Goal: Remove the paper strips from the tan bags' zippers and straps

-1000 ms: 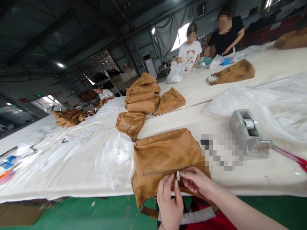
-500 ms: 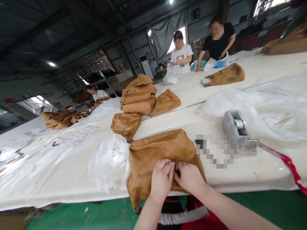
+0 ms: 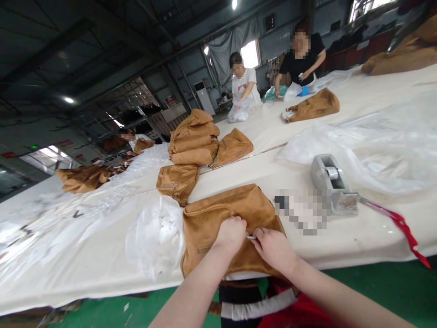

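A tan suede-like handbag (image 3: 211, 218) lies flat before me at the table's front edge, with a zip on its upper face. Its handle (image 3: 257, 307), wrapped in white, hangs over the edge. My left hand (image 3: 232, 233) is closed above the middle of the bag, and its fingertips are hidden from me. Just to its right, my right hand (image 3: 275, 248) pinches a small white strip (image 3: 251, 237) that shows between the two hands. Whether the left fingers also grip this strip is unclear.
Left of the bag sits a clear plastic bag (image 3: 159, 237) of white scraps. A grey tape dispenser (image 3: 332, 182) and red-handled scissors (image 3: 404, 223) lie right. More tan bags (image 3: 194, 141) are piled behind. Plastic sheeting (image 3: 385, 155) covers the right side. Co-workers (image 3: 303, 59) stand across the table.
My hands have moved slightly apart, and the white strip now shows between them. My left hand has turned, with its back upward. The view has shifted a little.
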`<state>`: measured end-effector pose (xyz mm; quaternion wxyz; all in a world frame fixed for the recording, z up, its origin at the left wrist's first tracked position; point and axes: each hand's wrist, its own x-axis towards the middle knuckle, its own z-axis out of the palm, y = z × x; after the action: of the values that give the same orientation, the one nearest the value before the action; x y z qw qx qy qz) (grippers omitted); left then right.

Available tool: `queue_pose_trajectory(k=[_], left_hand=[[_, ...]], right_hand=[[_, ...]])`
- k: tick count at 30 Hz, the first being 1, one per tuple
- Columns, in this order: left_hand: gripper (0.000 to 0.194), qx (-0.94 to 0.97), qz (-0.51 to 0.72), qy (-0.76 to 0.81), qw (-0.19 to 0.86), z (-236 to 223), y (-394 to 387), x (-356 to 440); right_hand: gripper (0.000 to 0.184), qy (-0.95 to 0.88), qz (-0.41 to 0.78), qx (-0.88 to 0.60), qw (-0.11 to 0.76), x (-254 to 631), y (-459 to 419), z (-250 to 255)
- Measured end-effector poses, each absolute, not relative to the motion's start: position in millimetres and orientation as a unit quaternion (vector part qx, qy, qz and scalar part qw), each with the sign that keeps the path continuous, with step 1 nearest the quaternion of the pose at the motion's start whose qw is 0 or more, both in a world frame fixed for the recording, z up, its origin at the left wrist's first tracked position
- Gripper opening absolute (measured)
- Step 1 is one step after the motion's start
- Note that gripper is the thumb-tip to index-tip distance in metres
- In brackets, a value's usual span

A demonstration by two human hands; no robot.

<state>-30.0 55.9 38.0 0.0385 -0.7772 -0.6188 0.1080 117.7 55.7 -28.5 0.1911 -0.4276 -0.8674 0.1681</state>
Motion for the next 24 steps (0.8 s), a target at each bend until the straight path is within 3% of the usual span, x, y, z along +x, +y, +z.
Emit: queue_pose_trajectory(k=[13,24], left_hand=[[0.015,-0.799,0.132,-0.568,0.145,16.1,34.9,-26.1],[0.018,-0.821,0.099,-0.549,0.126,14.5,33.7,-36.5]], right_hand=[[0.01,-0.849,0.19,-0.452,0.196,115.5,66.3,-34.0],[0.013,-0.804,0.272,-0.498,0.177,108.4,87.5,-26.1]])
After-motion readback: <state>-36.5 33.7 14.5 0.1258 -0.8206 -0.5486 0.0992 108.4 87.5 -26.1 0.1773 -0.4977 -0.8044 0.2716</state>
